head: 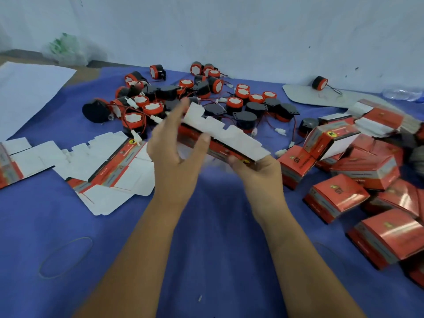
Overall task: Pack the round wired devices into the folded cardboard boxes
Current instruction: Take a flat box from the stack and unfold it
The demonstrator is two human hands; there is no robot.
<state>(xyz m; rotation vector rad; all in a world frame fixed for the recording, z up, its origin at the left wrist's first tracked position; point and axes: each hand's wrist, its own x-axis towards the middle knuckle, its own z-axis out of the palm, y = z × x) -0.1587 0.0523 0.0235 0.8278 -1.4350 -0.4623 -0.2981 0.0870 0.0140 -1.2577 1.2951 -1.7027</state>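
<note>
Above blue cloth (218,249): stack of flat boxes (229,136), pinched in left hand (176,154), other end gripped by right hand (257,172).

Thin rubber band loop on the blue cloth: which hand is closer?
Left. The left hand is right of and beyond the thin rubber band loop; the right hand is farther right still. Both grip one flat red-and-white cardboard box.

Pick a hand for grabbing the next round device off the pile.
Left, probably. The left hand sits right beside the device pile, pinching the flat box at its far end. The right hand grips the near end, farther from the pile, and could hold the box alone.
</note>
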